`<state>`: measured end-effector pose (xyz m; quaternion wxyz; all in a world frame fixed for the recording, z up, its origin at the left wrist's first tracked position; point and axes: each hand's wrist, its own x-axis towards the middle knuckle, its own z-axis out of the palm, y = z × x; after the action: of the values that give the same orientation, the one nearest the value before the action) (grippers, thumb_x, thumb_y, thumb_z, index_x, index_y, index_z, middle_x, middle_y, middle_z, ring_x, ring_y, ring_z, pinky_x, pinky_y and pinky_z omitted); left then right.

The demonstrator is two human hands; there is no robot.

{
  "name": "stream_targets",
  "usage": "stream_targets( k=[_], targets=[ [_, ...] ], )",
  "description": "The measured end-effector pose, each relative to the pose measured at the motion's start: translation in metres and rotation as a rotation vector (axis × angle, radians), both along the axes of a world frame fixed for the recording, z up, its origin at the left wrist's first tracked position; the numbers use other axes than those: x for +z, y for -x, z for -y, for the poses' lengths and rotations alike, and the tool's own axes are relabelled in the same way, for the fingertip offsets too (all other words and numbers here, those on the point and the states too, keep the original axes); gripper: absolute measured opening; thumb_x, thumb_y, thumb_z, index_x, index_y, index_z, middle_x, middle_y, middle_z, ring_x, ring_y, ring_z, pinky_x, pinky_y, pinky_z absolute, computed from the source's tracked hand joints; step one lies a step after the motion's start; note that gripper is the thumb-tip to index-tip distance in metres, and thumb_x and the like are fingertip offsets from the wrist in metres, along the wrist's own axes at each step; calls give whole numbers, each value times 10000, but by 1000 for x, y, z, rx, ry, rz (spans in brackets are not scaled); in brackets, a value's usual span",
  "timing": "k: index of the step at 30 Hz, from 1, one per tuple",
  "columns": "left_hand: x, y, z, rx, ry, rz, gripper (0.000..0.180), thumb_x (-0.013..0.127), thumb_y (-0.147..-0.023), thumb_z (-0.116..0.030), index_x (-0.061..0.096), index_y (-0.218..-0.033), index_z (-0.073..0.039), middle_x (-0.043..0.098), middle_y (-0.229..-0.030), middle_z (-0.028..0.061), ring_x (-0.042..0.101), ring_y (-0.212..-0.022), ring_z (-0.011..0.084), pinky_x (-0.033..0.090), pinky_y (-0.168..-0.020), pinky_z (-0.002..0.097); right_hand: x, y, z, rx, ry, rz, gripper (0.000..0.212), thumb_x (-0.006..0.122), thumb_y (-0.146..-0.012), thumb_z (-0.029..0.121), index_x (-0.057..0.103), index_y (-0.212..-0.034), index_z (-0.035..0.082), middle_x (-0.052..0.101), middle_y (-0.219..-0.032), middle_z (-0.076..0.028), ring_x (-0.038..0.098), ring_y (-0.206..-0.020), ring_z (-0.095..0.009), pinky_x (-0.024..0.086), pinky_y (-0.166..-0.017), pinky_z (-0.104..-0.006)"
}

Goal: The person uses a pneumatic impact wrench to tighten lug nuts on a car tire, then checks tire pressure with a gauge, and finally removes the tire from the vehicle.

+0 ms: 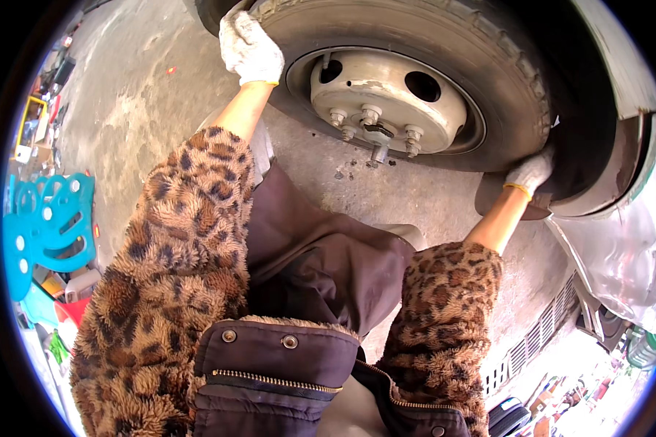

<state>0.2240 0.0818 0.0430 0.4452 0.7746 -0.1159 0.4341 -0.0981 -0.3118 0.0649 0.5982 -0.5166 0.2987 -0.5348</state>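
A large black tire [514, 95] on a pale steel wheel [383, 80] stands upright in the wheel well of a vehicle. Several lug nuts [370, 114] and studs show around the wheel's centre. My left hand [251, 49], in a white knit glove with a yellow cuff, is closed against the tire's left edge, fingers curled. At the tire's lower right, my right hand [530, 172] wears the same kind of glove and cups the tread; its fingertips are hidden behind the tire. Both forearms are in leopard-print fleece sleeves.
Silver bodywork [619, 255] and a dark wheel arch [598, 146] crowd the right side. A slatted drain grate [543, 335] runs along the concrete floor [146, 95]. On the left stands a turquoise plastic chair [51, 226] beside assorted clutter. My bent knee in dark trousers [321, 247] is below the wheel.
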Motion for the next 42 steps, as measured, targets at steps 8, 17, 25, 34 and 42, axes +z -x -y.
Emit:
stream_targets(
  k=[8,17,25,34,42],
  targets=[
    [17,12,18,-83,156,-88,424,418,-1017,-347,631,-1199,-28,656,-1173,220,594,-1114,405,437,-993,443,-47,0,-8,-423,391,-376,336,418,-1043,137,614,-1145,-116,660,-1200,-203,632,-1020,-262,486,-913,-315],
    [9,10,26,-33,148,-83,338,452,-1010,-325,634,-1115,-60,671,-1087,185,618,-1029,397,473,-896,450,-17,-8,-53,-512,128,-169,391,515,-1018,213,592,-1198,-126,661,-1194,-221,630,-976,-265,486,-909,-326],
    [-22,-18,11,69,101,-173,513,480,-1031,-360,541,-1324,56,590,-1302,266,573,-1198,393,434,-1046,391,13,7,12,61,-102,-274,501,538,-1004,302,554,-1323,-83,627,-1292,-170,613,-1114,-260,471,-982,-331],
    [-3,12,18,-219,282,-122,369,374,-1043,-233,656,-1154,-23,674,-1157,151,647,-1042,270,506,-910,379,31,-9,75,316,-38,-249,524,528,-1007,318,528,-1366,-64,612,-1325,-147,586,-1180,-247,447,-1027,-338],
    [44,40,18,-384,391,-90,429,338,-1030,-238,634,-1138,53,665,-1132,202,627,-1063,300,470,-974,396,34,0,41,210,-137,-172,525,526,-1008,320,525,-1371,-60,609,-1328,-144,581,-1188,-245,444,-1033,-338]
  ],
)
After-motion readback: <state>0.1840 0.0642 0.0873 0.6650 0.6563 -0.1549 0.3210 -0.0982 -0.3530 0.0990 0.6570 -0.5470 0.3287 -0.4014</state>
